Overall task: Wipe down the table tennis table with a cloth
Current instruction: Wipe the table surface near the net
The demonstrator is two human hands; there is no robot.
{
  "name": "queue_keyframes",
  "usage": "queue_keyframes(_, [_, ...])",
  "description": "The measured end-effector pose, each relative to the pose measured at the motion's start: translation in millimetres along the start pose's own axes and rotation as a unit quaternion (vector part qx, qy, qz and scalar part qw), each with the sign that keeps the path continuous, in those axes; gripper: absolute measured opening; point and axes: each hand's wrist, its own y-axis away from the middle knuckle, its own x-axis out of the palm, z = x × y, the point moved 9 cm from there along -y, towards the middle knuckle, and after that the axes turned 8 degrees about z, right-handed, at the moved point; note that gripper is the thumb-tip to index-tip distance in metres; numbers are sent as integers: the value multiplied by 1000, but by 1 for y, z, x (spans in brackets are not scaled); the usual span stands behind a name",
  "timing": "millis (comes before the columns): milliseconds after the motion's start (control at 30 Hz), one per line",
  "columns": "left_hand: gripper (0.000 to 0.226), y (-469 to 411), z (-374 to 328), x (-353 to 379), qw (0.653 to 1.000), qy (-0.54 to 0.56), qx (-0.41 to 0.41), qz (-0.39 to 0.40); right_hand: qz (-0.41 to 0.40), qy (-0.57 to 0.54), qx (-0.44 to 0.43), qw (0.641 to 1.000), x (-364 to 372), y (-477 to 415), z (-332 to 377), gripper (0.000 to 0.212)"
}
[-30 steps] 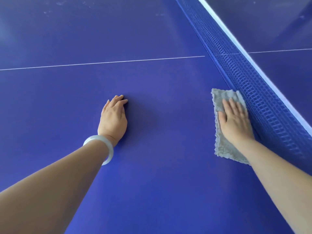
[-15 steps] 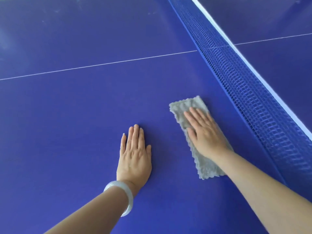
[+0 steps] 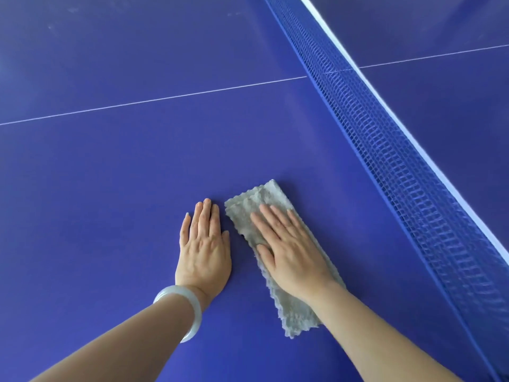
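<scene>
A grey fluffy cloth (image 3: 249, 206), folded into a long strip, lies flat on the blue table tennis table (image 3: 104, 194) in the lower middle of the view. My right hand (image 3: 289, 250) presses palm-down on the cloth's middle with fingers stretched out, its thumb at the cloth's left edge. My left hand (image 3: 203, 252) rests flat on the bare table just left of the cloth, fingers together, holding nothing. A pale bangle (image 3: 184, 308) sits on the left wrist.
The blue net (image 3: 385, 150) with its white top band runs diagonally from top middle to lower right, a short way right of the cloth. A thin white centre line (image 3: 154, 100) crosses the table beyond my hands. Faint smudges mark the far surface.
My right hand has slid the cloth leftward away from the net and toward me. My left hand now lies flat right beside the cloth.
</scene>
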Motion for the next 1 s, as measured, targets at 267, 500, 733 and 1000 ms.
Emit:
queue_keyframes(267, [57,1,1,0,1000,11,-18,-7,-14,13,346,938,-28,57,-178,64])
queue_keyframes(500, [57,3,-1,-2,1000,4,-18,-8,-6,-12,45,999,16,50,52,59])
queue_keyframes(733, [55,0,4,-1,999,22,-24,-13,15,24,218,975,-16,85,-141,63])
queue_keyframes(1000, [50,10,18,-9,975,210,-10,-78,-33,-6,278,960,4,75,-22,63])
